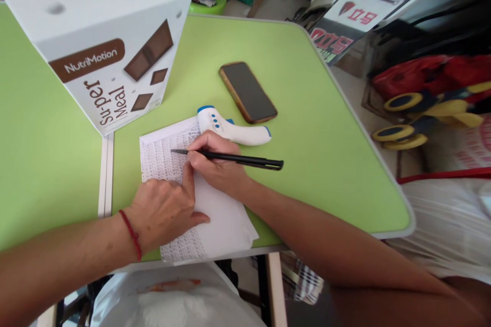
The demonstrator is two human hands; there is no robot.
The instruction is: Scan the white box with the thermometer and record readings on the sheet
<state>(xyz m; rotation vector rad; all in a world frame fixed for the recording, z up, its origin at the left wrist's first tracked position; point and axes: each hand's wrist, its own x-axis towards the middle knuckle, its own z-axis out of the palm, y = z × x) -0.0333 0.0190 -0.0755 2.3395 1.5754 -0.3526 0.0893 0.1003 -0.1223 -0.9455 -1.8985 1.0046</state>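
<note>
Between the thumb and fingers of my right hand is a black pen, its tip over the handwritten lines on a sheet of paper. My left hand, with a red cord at the wrist, rests on the paper; its index finger points toward the right hand and its thumb stretches sideways. Under it, part of the writing is hidden. Just beyond the right hand a white and blue infrared thermometer lies across the paper's top corner. A dark-screened phone in a brown case lies farther back.
A tall white NutriMotion box stands on the green table at the left rear. Scissors with yellow and blue handles are off the table's right side. A white plastic bag hangs below the near edge.
</note>
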